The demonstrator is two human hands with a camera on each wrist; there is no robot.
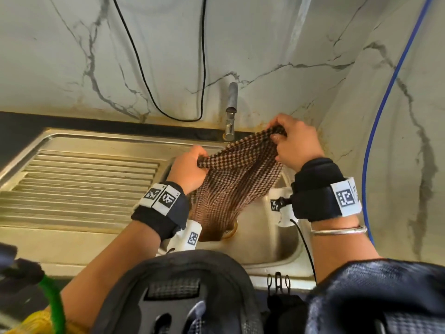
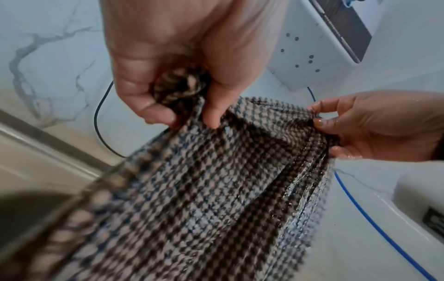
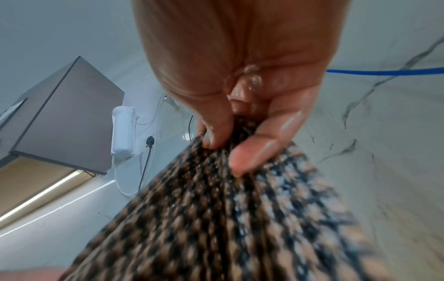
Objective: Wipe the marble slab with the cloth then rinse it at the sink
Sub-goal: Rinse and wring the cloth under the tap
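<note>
**Wet cloth stretched over the basin: drips and a slipping corner are the risks**

The checked cloth (image 1: 234, 174) hangs spread between both hands over the sink basin (image 1: 269, 239), its lower end drooping to just about the drain (image 1: 230, 233); whether it touches I cannot tell. The left hand (image 1: 186, 168) has its grip clamped on one bunched top corner, and the right hand (image 1: 297, 143) pinches the other, nearer the tap (image 1: 231, 109). No water can be seen running from the tap.

The right hand's fingers (image 2: 320, 121) glisten wet, so that pinch looks the weaker of the two. If it slips, the cloth would likely swing down from the left hand and could slap the basin wall or splash. If the cloth is lifted out before being wrung, it would probably drip onto the ribbed drainboard (image 1: 79, 184) and the surface beyond. A black cable (image 1: 203, 68) hangs on the marble wall close to the tap, and splashing could reach it.
</note>
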